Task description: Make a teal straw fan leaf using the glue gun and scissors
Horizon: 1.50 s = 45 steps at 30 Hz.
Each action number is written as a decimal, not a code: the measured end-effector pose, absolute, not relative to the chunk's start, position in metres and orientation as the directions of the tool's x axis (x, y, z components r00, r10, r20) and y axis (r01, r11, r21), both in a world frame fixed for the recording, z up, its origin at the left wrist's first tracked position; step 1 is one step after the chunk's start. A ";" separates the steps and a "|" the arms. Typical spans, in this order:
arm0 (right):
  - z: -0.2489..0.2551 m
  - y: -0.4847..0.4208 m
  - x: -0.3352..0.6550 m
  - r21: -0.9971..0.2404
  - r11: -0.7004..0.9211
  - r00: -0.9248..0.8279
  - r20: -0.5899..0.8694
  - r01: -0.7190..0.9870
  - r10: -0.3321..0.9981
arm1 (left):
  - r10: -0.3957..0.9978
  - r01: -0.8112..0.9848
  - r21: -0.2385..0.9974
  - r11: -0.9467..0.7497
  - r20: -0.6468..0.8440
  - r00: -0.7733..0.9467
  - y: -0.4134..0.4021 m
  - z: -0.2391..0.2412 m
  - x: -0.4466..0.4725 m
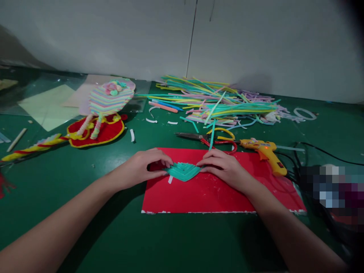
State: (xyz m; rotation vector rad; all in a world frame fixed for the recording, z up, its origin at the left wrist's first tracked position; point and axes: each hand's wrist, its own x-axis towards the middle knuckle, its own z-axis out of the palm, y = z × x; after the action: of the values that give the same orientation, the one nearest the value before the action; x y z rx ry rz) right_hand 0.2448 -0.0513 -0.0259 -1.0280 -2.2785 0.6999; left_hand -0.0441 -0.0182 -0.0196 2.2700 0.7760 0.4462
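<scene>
Between my two hands is a teal piece of nested V-shaped rows point(184, 172), apparently bent pipe cleaners, just over a red sheet point(196, 197). The thumb and fingers of my left hand point(143, 168) pinch its left end. At its right end, my right hand point(224, 167) grips it between thumb and fingertips. A teal strand point(212, 132) sticks up behind the right hand; I cannot tell whether it joins the piece. Under the piece's left side a small white strip point(170, 179) shows on the sheet.
Scissors point(196, 135) and a yellow glue gun point(267, 153) with a lit orange light lie beyond and right of my hands. Behind them spreads a pile of coloured pipe cleaners point(222, 104). At left are a striped fuzzy craft piece point(110, 102) and a red yellow-edged one point(109, 138).
</scene>
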 end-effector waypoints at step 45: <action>-0.023 -0.061 0.237 -0.559 0.642 -0.562 0.338 0.525 0.755 | 0.702 0.476 0.628 -0.616 0.162 0.694 -0.018 -0.024 -0.052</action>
State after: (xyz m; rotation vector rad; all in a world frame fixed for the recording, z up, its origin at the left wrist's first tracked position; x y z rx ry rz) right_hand 0.2373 -0.0608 -0.0230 -0.9951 -2.3023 0.5409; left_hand -0.0520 -0.0176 -0.0240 2.3475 0.9007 0.5370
